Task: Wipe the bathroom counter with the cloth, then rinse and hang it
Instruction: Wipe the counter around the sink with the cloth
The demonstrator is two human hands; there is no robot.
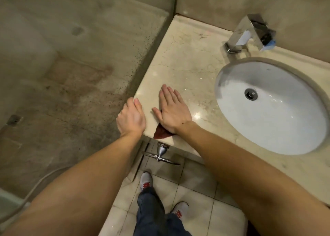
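A dark red cloth (160, 134) lies on the beige marble counter (187, 57) near its front left corner, mostly hidden under my right hand (172, 110). That hand presses flat on the cloth with straight fingers. Only a red corner shows at the counter's front edge. My left hand (131, 118) is cupped against the counter's left edge, thumb on top, holding nothing. Water drops glisten on the counter between my right hand and the sink.
A white oval sink (250, 128) with a metal drain (250, 94) is set into the counter at right. A square chrome tap (250, 34) stands behind it. A chrome towel bar (161, 155) hangs under the counter's front. A glass panel (80, 57) borders the left.
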